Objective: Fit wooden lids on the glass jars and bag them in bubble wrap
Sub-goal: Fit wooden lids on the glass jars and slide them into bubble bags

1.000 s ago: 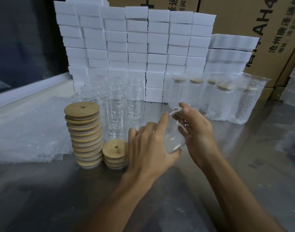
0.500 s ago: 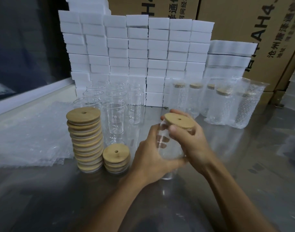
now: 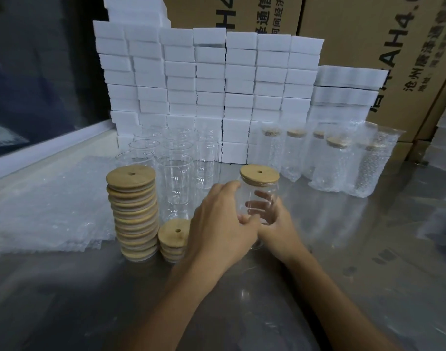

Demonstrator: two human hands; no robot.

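A clear glass jar (image 3: 261, 196) stands upright on the metal table (image 3: 368, 262) with a round wooden lid (image 3: 259, 174) fitted on its mouth. My right hand (image 3: 277, 224) grips the jar's lower body, its fingers showing through the glass. My left hand (image 3: 222, 219) rests against the jar's left side with fingers loosely curved. Left of the hands are a tall stack of wooden lids (image 3: 134, 214) and a short stack (image 3: 173, 239). Behind them stand several empty jars (image 3: 175, 183).
Flat bubble-wrap bags (image 3: 44, 206) lie at the left. Several lidded jars in bubble wrap (image 3: 328, 163) stand at the back right. A wall of white boxes (image 3: 204, 92) and brown cartons (image 3: 381, 46) close off the back.
My right hand left the lid's top and dropped to the jar's lower body. The lid now sits flat on the jar. My left hand loosened on the jar's left side.
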